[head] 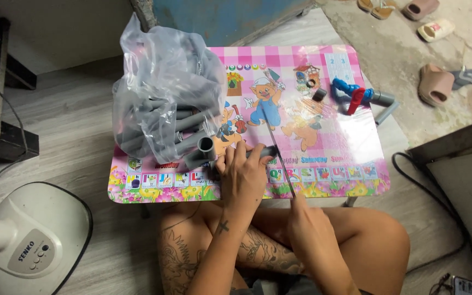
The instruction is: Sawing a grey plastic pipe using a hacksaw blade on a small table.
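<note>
On a pink cartoon-printed table (323,71) over grey flooring — a clear plastic bag (165,87) bulging with grey pipes (slippers nearby); left hand (244,177) clamps a grey pipe (206,150), right hand (310,226) grips a saw blade (276,150)

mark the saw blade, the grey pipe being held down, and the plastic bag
saw blade (277,153), head view, mid-length of the thin blade.
grey pipe (206,145), head view, its open end.
plastic bag (159,82), head view, middle of the clear film.
</note>
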